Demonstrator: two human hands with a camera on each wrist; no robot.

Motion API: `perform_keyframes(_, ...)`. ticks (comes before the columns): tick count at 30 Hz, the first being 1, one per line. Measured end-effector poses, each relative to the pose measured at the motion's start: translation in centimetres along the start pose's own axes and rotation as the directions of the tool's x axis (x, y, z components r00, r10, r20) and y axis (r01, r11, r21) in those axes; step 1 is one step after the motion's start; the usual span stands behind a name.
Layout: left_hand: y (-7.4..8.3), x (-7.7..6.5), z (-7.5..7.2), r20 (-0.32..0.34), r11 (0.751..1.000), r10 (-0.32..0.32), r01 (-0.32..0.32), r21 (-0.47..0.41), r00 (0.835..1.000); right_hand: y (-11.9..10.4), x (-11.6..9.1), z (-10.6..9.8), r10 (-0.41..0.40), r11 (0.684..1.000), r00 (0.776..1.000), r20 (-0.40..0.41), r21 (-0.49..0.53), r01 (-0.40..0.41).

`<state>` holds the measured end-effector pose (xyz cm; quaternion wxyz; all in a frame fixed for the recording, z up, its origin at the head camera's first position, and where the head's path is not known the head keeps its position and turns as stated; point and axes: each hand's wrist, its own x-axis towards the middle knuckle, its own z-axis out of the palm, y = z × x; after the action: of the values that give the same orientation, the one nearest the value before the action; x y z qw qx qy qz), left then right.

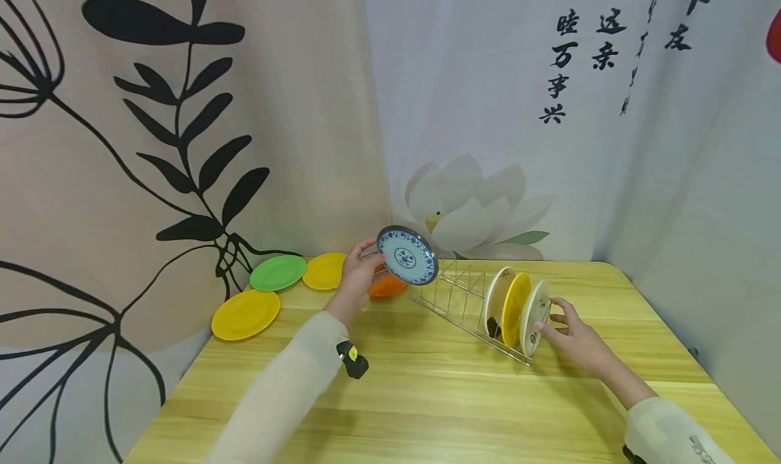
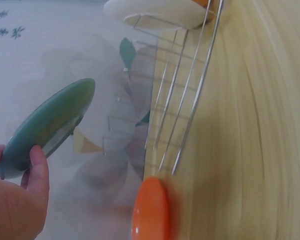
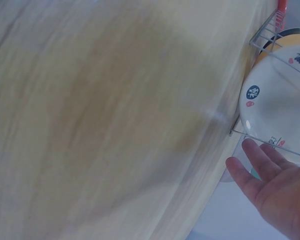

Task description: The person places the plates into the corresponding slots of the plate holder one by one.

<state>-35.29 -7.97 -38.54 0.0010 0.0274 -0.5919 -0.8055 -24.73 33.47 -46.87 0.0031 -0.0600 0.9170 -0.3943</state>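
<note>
As three plates stand on edge in the right half of a wire rack [image 1: 464, 327], a person in pale sleeves [image 1: 274, 389] holds up a blue-and-white plate [image 1: 410, 255] at ctr. of the head frame, tilted, by the rack's left end. It's round, w/ a pale-blue face, dark-blue floral medallion mid-plate, patterned band around that & a dark rim; the left-wrist view has it nearly edge-on, w/ a green surface showing.

The left hand [image 1: 356, 281] pinches its edge btwn. thumb & fingers. At right of ctr., the right hand [image 1: 579, 342] has its fingers spread by the rack's outer end, next to a white plate [image 1: 535, 318] w/ small dark & red marks; can't tell if it touches plate or wire. Beside that stand a bright-yellow plate [image 1: 515, 308] & a white-rimmed plate [image 1: 499, 294].

Left of ctr., on the wood-grain table [image 1: 427, 410]: an orange plate [image 1: 388, 286], partly hidden, a golden plate [image 1: 322, 272], a green plate [image 1: 277, 273] & a deep-yellow plate [image 1: 246, 315]. Curtains [image 1: 488, 98] behind bear black plant shapes, upper left, & Chinese characters, upper right.
</note>
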Motion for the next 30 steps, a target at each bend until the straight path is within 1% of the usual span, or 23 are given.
perform_keyframes(4,-0.5,-0.1,1.8,0.027,1.0,0.009,-0.009,-0.007,1.0,0.0,0.0,0.0,0.0,1.0,1.0,-0.002,0.0,0.0)
perform_keyframes(11,-1.2,-0.1,4.5,0.051,1.0,-0.014,0.015,-0.005,0.999,-0.2,-0.1,0.0,0.002,1.0,1.0,-0.007,-0.01,-0.002)
perform_keyframes(13,-1.4,-0.1,5.2,0.068,1.0,-0.009,0.01,-0.009,0.998,-0.2,-0.1,0.0,0.004,1.0,1.0,-0.008,-0.012,-0.004)
perform_keyframes(20,-2.1,-0.2,7.1,0.104,1.0,0.018,-0.018,-0.002,0.994,-0.2,0.0,0.0,0.004,1.0,1.0,-0.012,-0.014,-0.004)
perform_keyframes(27,-3.0,0.0,8.8,0.117,0.997,0.03,-0.037,0.061,0.993,-0.1,0.0,0.1,0.003,1.0,1.0,-0.017,-0.012,-0.003)
perform_keyframes(30,-3.5,0.1,9.5,0.13,0.996,0.037,-0.047,0.074,0.991,0.0,0.0,0.1,0.003,1.0,1.0,-0.019,-0.011,-0.003)
